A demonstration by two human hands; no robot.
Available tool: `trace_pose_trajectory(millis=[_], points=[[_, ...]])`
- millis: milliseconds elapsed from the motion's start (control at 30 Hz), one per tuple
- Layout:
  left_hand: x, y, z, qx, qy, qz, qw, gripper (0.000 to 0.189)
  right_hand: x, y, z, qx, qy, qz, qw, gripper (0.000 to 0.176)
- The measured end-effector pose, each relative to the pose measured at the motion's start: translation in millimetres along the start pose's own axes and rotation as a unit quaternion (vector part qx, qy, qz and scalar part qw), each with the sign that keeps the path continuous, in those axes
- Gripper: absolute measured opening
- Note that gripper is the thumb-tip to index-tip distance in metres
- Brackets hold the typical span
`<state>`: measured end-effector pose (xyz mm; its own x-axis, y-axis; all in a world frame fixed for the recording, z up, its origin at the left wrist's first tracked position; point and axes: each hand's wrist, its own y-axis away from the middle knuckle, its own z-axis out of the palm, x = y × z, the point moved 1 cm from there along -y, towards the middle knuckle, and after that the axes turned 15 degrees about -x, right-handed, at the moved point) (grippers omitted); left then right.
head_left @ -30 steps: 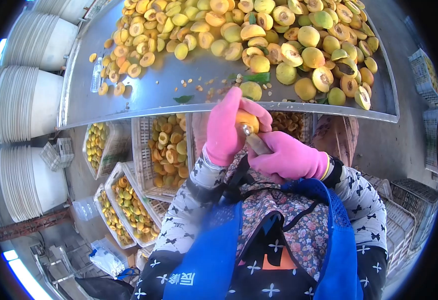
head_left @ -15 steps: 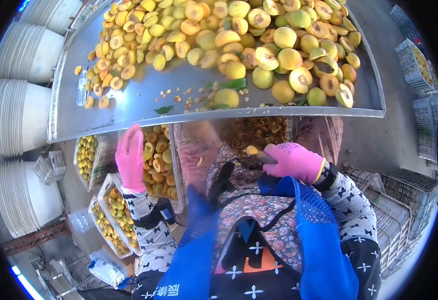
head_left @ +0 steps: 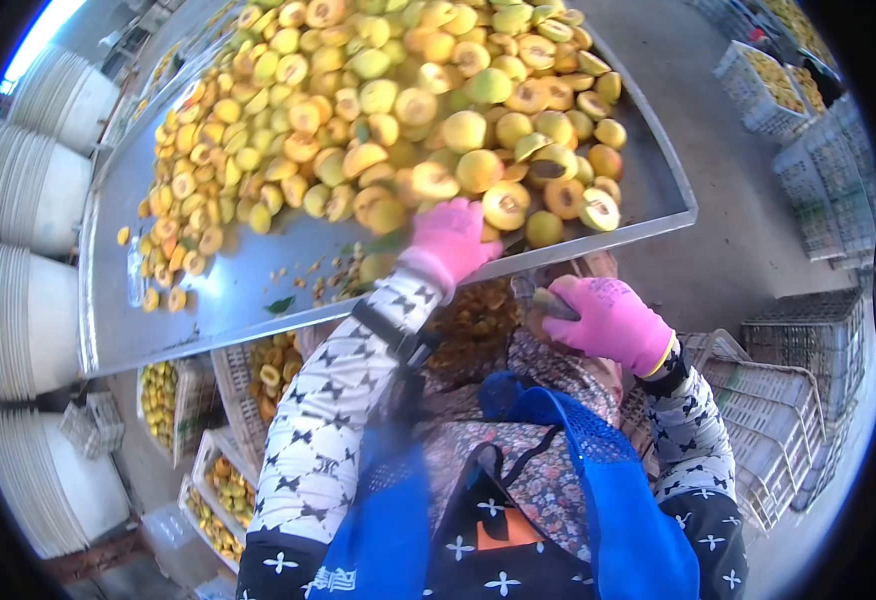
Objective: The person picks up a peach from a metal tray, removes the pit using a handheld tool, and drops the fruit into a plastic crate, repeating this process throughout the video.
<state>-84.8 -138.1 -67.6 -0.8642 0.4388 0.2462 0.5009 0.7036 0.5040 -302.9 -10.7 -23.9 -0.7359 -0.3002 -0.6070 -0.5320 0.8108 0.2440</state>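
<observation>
My left hand (head_left: 450,243), in a pink glove, reaches over the front rim of the metal tray (head_left: 658,222). Its fingers and thumb are closed around a yellow peach half (head_left: 491,234), partly hidden by the glove. Beside them lies a large heap of halved yellow peaches (head_left: 358,110), some showing their cut faces. My right hand (head_left: 613,322), also pink-gloved, is below the rim over my lap. It is shut on a short hand tool (head_left: 530,292) with a metal end, whose exact kind I cannot make out. Beneath it sits a crate of brownish peach pieces (head_left: 473,315).
Crates of peach halves (head_left: 273,365) stand below the tray on the left. Grey plastic crates (head_left: 758,430) are stacked at my right. Stacks of white round tubs (head_left: 18,320) line the left side. A clear bottle (head_left: 136,272) lies on the tray.
My left hand has moved up and right from beside the crate onto the tray's peaches, closing on one. My right hand still holds the tool; the orange piece at its tip no longer shows.
</observation>
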Motion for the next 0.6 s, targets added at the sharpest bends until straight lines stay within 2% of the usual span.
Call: trace_pose_trajectory(millis=[33,67,133,200,267,300,333,400,433,467,500,533,567,600], points=[[4.0,1.0,-2.2,0.012,-0.021,-0.001,1.0,0.058,0.5,3.3,-12.6,0.025,-0.014,0.052,0.998,0.023],[5.5,2.2,-3.0,0.021,-0.041,-0.005,0.999,0.053,8.7,2.4,-20.9,0.092,-0.016,0.078,0.993,0.024],[-0.4,1.7,-1.8,-0.005,-0.019,0.003,1.0,0.059,30.4,-5.7,-39.6,0.214,-0.024,0.119,0.969,0.024],[-13.6,7.3,-3.1,-0.007,-0.002,-0.002,1.0,0.063,75.9,-28.4,-52.7,0.297,0.036,0.134,0.945,0.034],[-28.4,19.7,-0.2,0.01,0.011,-0.009,1.0,0.065,99.3,-54.3,-61.5,0.259,0.022,0.195,0.946,0.044],[-29.7,35.2,-6.3,0.018,-0.026,0.0,0.999,0.066,109.7,-65.3,-60.5,0.237,0.016,0.227,0.944,0.049],[-41.1,44.0,-1.6,0.05,0.006,-0.005,0.999,0.066,114.2,-80.6,-53.4,0.203,-0.012,0.214,0.955,0.058],[-75.5,55.8,16.9,0.116,0.073,-0.02,0.99,0.066,101.6,-101.2,-38.0,0.16,-0.064,0.202,0.964,0.058],[-91.2,62.8,23.9,0.174,0.083,0.026,0.981,0.063,85.1,-106.4,-28.2,0.168,-0.059,0.205,0.962,0.056],[-97.0,66.5,23.6,0.165,0.288,0.055,0.942,0.062,66.1,-112.0,-16.1,0.179,-0.057,0.207,0.96,0.054],[-103.4,74.5,24.9,0.152,0.48,0.077,0.86,0.061,42.9,-119.0,-7.0,0.195,-0.057,0.214,0.956,0.051],[-111.3,87.1,26.7,0.141,0.652,0.091,0.74,0.06,35.0,-126.5,0.2,0.191,-0.078,0.167,0.964,0.051],[-111.5,95.0,26.9,0.159,0.753,0.2,0.606,0.058,27.3,-136.7,5.5,0.187,-0.1,0.115,0.971,0.051],[-105.0,101.5,24.2,0.144,0.801,0.266,0.517,0.061,19.6,-145.5,10.8,0.183,-0.121,0.063,0.974,0.052]])
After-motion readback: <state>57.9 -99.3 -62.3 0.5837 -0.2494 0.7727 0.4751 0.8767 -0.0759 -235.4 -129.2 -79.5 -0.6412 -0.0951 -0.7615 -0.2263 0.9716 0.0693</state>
